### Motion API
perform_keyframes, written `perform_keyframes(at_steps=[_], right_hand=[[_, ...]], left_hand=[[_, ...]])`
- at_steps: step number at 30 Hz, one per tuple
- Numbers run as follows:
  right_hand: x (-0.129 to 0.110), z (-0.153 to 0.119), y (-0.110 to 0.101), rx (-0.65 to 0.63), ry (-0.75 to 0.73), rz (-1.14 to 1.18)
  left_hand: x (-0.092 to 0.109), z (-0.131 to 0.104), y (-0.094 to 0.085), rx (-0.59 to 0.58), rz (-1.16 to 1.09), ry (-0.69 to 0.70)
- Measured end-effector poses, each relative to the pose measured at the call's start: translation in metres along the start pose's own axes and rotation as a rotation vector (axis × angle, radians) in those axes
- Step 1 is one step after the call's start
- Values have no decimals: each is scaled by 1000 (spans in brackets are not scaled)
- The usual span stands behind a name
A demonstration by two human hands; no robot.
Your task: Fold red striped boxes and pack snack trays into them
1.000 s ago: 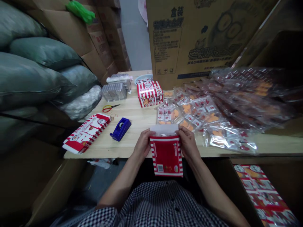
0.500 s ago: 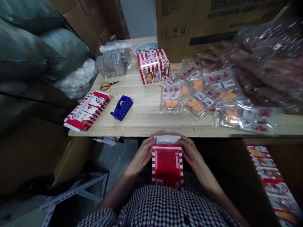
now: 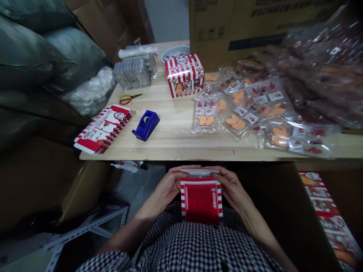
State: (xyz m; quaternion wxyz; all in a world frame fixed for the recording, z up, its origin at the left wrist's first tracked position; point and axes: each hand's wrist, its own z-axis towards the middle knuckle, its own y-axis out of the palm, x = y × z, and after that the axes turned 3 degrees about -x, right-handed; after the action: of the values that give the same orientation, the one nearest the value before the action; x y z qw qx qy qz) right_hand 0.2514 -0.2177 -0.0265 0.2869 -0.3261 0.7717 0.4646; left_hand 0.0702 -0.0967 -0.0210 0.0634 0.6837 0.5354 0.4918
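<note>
A red box with red-and-white striped edges (image 3: 201, 200) rests against my lap, below the table's front edge. Its white top flap (image 3: 200, 172) is tilted, showing as a narrow strip. My left hand (image 3: 171, 183) grips the box at its upper left corner, thumb on the near side. At the upper right corner my right hand (image 3: 229, 182) holds it the same way. The fingertips of both hands lie behind the flap and nearly meet.
On the table (image 3: 170, 145) are a blue tape dispenser (image 3: 146, 125), scissors (image 3: 126, 99), flat striped cartons (image 3: 103, 129), a filled striped box (image 3: 185, 75), clear plastic cases (image 3: 132, 73) and several clear packs (image 3: 241, 113). A large cardboard box (image 3: 221, 34) stands behind.
The white flap has tipped and looks narrower. Both hands have moved slightly down, their fingers now closer together behind it. The view has shifted a little.
</note>
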Motion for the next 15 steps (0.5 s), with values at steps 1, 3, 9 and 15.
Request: perform_keyframes(at_steps=[1,3,9,15], right_hand=[[1,2,-1,8,10,2],[3,4,-5,26,24,-8],[7,8,-9,5,-38,-109],[2,13,-17,-252,-179,-464]], left_hand=[[-2,-2,1,-27,-19,30],[-8,-6,2,-92,-40,85],[-12,-18,-12,-193,260,203],[-3,-10,-33,-176,644,313]])
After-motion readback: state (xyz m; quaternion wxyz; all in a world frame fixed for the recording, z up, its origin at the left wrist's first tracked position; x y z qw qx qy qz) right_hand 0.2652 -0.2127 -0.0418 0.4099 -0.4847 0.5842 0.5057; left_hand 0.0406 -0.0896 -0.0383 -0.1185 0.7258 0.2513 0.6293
